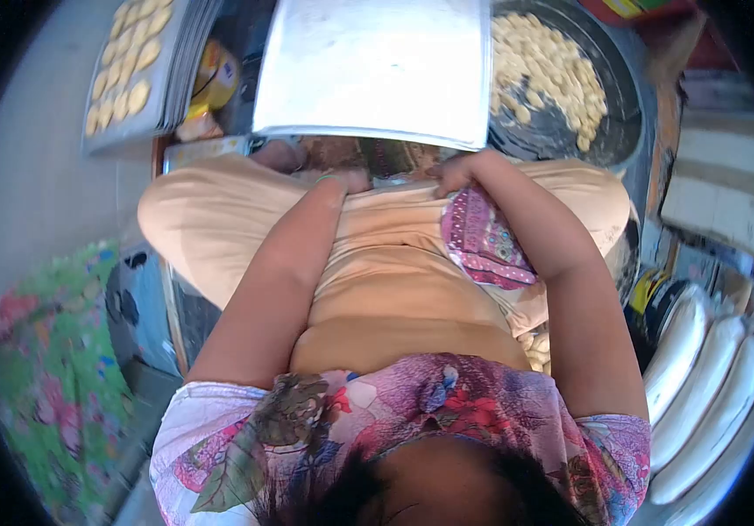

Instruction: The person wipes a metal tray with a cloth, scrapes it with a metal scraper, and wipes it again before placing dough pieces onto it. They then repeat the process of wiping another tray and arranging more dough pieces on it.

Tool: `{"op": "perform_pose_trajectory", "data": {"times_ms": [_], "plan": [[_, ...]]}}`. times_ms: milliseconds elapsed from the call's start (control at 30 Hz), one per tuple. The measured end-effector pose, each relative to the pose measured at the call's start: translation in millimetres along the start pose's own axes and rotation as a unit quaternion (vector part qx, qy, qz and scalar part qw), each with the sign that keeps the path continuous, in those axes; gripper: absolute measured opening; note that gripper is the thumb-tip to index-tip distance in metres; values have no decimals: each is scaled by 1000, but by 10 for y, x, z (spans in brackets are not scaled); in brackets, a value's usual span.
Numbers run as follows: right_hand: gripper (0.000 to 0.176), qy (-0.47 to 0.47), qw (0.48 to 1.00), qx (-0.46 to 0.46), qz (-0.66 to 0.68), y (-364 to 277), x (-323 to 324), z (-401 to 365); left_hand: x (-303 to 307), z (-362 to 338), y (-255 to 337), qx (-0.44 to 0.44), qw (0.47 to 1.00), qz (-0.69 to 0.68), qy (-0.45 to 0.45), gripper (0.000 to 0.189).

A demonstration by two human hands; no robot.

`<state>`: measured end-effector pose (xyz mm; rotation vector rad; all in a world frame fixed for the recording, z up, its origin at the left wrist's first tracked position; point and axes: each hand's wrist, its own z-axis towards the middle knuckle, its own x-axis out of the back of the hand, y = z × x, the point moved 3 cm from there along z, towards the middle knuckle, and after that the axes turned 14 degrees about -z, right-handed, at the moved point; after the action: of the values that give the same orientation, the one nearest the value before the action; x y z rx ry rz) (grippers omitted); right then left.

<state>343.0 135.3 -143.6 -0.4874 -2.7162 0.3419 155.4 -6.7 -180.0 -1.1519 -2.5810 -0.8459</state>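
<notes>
My left hand [356,181] is low over my lap, at the upper edge of the beige trousers [210,206]; its fingers are blurred and mostly hidden. My right hand [459,173] has its fingers bent at the cloth of the lap, close under the near edge of a metal baking tray [372,70]. What those fingers pinch does not show clearly. A small pale, shiny thing lies between the two hands, too blurred to name. Just below the right hand, a pink and purple patterned cloth [486,241] rests on the right thigh.
Several small dough pieces [561,66] sit in a wide dark pan [626,131] at the right. Stacked trays [153,123] at the left bear shaped dough pieces [123,74]. White, long wrapped bundles [701,386] lie at lower right, a green floral cloth [53,386] at lower left.
</notes>
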Motion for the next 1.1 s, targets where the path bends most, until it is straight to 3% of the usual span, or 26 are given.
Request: {"op": "perform_pose_trajectory", "data": {"times_ms": [167,267,367,400,467,567,600,700,800,867,933,1000,1067,1100], "plan": [[96,43,999,-25,13,-307,61,-377,169,-652,118,36,997,-61,-17,48],[96,40,999,-5,34,-367,71,-388,69,-390,-102,-8,998,-60,-1,47],[97,63,996,-14,68,-357,74,-365,-33,98,-331,-52,990,-119,-63,45],[96,66,995,-35,59,-464,140,-475,7,11,-295,-44,989,-137,-26,41],[95,51,996,-27,72,-447,89,-443,117,-305,-163,-25,984,-170,43,34],[91,-29,994,-15,105,-346,-38,-323,56,-145,-214,20,979,-201,15,32],[89,-64,990,-13,121,-290,-108,-276,143,-655,-152,3,987,-156,-36,39],[83,-15,997,39,58,-5,-389,-36,23,-578,-213,-13,991,-125,-35,41],[79,-82,992,32,85,-340,-187,-254,-192,-74,-328,-24,994,-108,-13,44],[80,-117,991,20,69,-232,-240,-163,-84,-336,-239,-21,996,-75,-47,46],[82,-110,992,32,56,-312,-188,-173,-68,-401,-273,13,991,-135,-7,43],[82,-107,991,48,59,-250,-235,-109,12,-659,-233,-25,988,-149,8,41],[83,-108,990,64,60,-173,-327,-22,-108,-492,-238,-11,969,-222,-106,43],[83,-107,990,74,59,-143,-368,17,-288,-241,-295,17,932,-285,-224,47]]}}
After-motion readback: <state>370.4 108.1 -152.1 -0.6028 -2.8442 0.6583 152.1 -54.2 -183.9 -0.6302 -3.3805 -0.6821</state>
